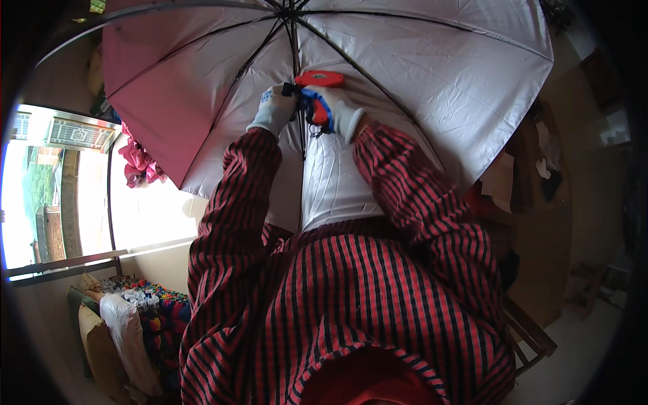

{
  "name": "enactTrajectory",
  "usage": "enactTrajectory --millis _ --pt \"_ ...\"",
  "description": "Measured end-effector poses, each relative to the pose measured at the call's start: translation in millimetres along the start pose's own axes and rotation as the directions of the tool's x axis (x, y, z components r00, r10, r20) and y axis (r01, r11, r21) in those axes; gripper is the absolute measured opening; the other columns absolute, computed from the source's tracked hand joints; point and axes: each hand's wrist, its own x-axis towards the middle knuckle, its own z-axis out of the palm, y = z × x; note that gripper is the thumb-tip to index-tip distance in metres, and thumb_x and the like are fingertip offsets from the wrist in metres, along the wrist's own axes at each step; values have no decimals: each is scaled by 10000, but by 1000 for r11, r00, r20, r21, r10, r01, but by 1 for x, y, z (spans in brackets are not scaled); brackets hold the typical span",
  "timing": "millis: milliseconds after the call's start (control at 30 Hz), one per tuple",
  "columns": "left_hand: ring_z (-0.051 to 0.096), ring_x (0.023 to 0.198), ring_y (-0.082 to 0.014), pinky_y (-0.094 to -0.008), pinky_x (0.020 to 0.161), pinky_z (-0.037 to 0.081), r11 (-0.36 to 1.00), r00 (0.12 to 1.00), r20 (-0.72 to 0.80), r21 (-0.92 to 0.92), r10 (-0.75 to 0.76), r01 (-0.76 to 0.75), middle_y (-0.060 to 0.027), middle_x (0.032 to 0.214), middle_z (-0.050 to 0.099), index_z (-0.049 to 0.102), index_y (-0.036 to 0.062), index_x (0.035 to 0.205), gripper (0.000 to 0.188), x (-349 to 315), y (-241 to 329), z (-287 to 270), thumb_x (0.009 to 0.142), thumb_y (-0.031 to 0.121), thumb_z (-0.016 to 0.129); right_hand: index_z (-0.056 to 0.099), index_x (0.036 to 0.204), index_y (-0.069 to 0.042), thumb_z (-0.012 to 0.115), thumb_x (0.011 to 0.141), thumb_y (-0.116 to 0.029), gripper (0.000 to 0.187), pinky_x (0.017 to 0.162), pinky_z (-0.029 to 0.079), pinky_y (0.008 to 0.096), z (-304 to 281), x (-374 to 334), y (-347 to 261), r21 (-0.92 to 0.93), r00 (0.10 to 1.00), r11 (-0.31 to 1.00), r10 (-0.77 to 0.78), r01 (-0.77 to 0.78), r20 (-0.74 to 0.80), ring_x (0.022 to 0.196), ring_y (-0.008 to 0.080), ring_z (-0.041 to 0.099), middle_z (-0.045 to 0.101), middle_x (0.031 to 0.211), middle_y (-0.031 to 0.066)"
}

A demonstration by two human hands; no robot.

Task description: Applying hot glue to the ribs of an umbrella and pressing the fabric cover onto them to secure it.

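An open umbrella (432, 81) with a silver lining spreads in front of me, its ribs meeting at a black hub (287, 12) at the top. Its left panels look dull pink. My left hand (273, 111), in a white glove with blue print, is closed around a small black part (291, 89) beside the umbrella's shaft (301, 152). Close by on the right, my gloved right hand (341, 111) grips a red tool (320, 79) with a grey inset; red and blue parts show below its fingers. Its exact kind I cannot make out.
A bright window (50, 196) and bunched pink cloth (138, 165) are at left. Sacks (125, 337) and a heap of colourful items (165, 304) stand lower left. At right are a brown table (557, 135) with papers and a wooden stool (530, 334).
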Motion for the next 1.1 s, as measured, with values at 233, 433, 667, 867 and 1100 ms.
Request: enactTrajectory --millis 233,433,667,867,1100 --pt "664 568 -214 -343 532 522 982 987 -21 -111 -158 155 -120 659 664 693 25 834 236 -26 -8 0 798 251 635 623 956 -63 667 821 -200 197 608 494 287 -11 -40 38 -153 954 945 -274 290 119 703 135 623 636 805 39" --pt "671 576 -218 -340 544 534 965 936 238 106 -260 241 -129 674 671 702 6 830 275 -54 -22 5 763 272 686 621 972 -50 664 826 -312 303 573 496 331 43 -139 104 -402 861 916 -202 -2 -466 647 153 637 643 762 47" --pt "665 604 -226 -340 559 527 949 924 264 221 -279 223 -134 712 678 702 9 853 273 -51 -39 18 754 263 691 593 932 5 674 759 -237 309 628 486 361 63 -133 145 -159 801 987 -121 33 -586 701 216 628 630 802 93" --pt "635 510 -201 -331 465 501 922 948 213 358 -235 148 -117 702 679 691 19 894 226 -51 -40 25 773 210 674 595 881 -19 659 792 -270 274 566 480 330 64 -134 153 -174 802 984 -87 -22 -591 642 173 628 610 712 46" --pt "673 651 -254 -349 595 532 947 918 275 227 -285 226 -158 739 676 670 -15 904 295 -51 -34 26 726 219 680 589 934 -31 664 796 -261 279 563 499 328 67 -141 141 -243 820 962 -36 -126 -572 650 182 634 624 787 66"
